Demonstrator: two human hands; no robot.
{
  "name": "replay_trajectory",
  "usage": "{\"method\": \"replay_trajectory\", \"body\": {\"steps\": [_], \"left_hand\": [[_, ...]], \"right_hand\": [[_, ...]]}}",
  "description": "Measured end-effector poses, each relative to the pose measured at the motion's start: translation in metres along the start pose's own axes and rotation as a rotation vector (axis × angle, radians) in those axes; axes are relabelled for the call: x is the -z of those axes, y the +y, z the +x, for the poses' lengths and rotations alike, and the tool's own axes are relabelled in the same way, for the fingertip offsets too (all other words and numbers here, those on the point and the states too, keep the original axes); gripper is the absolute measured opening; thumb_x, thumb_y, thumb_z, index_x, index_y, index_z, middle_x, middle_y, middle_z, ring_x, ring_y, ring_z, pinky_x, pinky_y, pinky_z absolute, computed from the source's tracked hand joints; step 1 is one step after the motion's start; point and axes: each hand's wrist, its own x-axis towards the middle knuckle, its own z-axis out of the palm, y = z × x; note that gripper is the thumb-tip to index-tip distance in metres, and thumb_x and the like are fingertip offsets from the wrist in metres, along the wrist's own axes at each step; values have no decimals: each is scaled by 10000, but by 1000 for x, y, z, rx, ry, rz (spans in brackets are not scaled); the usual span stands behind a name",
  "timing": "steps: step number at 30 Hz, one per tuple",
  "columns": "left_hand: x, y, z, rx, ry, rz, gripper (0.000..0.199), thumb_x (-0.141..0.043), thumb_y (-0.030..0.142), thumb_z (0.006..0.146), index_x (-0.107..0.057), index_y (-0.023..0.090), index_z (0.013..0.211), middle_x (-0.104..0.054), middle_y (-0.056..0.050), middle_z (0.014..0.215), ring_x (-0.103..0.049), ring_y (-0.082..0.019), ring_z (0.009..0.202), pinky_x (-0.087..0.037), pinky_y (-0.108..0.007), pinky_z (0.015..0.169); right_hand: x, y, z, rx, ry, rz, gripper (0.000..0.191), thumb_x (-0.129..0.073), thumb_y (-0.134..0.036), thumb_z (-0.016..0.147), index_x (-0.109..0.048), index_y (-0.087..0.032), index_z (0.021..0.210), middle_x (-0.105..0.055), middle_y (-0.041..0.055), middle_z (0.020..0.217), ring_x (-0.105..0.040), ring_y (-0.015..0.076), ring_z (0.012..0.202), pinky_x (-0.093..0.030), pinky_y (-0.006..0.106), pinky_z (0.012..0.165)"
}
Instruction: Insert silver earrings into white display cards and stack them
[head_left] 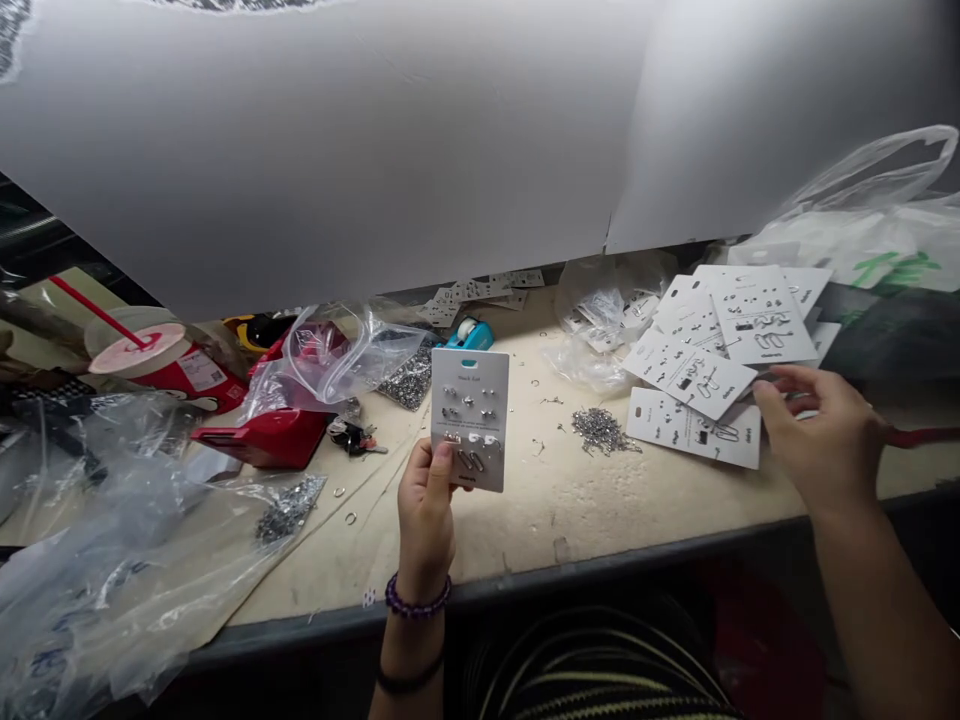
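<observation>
Upright over the table's middle is a white earring card (469,415) with rows of small silver earrings. My left hand (427,505) grips its lower left edge, thumb on the front. On the right, my right hand (825,430) has thumb and fingers at the right edge of a loose pile of similar cards (761,315); whether it pinches one is unclear. The lowest card (694,428) lies just left of that hand. A small heap of silver pieces (600,430) sits between the held card and the pile.
Clear plastic bags (135,560) cover the left side, near a red cup (176,365) with a straw, a red scoop (262,438) and keys (356,437). A blue tape dispenser (471,335) stands behind the held card. A white bag (877,245) lies back right.
</observation>
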Motion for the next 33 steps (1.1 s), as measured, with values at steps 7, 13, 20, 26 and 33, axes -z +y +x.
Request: {"method": "replay_trajectory", "body": {"steps": [7, 13, 20, 26, 33], "left_hand": [[-5, -2, -2, 23, 22, -76, 282, -634, 410, 719, -547, 152, 791, -554, 0, 687, -481, -83, 563, -427, -169, 492], [-4, 0, -3, 1, 56, -96, 276, -625, 393, 725, -554, 153, 843, -596, -26, 788, -534, -96, 615, -453, -169, 479], [-8, -4, -3, 35, 81, -107, 293, -622, 384, 727, -552, 155, 897, -609, -40, 845, -556, -105, 644, -463, -167, 464], [-8, -3, -2, -13, 163, -118, 309, -618, 386, 731, -533, 157, 919, -614, -45, 862, -571, -114, 651, -478, -177, 460], [-10, -3, -5, 39, 87, -24, 332, -564, 414, 783, -487, 154, 974, -630, -42, 814, -595, -118, 567, -500, -217, 472]], "right_hand": [[-11, -6, 8, -29, -178, -275, 404, -580, -425, 693, -615, -214, 1036, -653, 49, 830, -578, 250, 739, -395, 323, 561], [-20, 12, 13, 141, 42, -24, 372, -588, -344, 737, -637, -138, 1043, -597, 44, 706, -544, 142, 576, -473, 259, 596], [-17, -1, -3, 590, 373, -179, 306, -617, -216, 725, -658, -5, 942, -546, 256, 985, -549, 311, 964, -491, 378, 771], [-26, -42, -30, 771, -272, 61, 159, -491, -198, 857, -627, -160, 930, -650, 43, 791, -591, 130, 670, -492, 242, 577], [-72, -84, -18, 582, -884, -200, 284, -367, -242, 915, -628, -186, 1012, -643, 31, 996, -594, 144, 832, -447, 245, 636]]}}
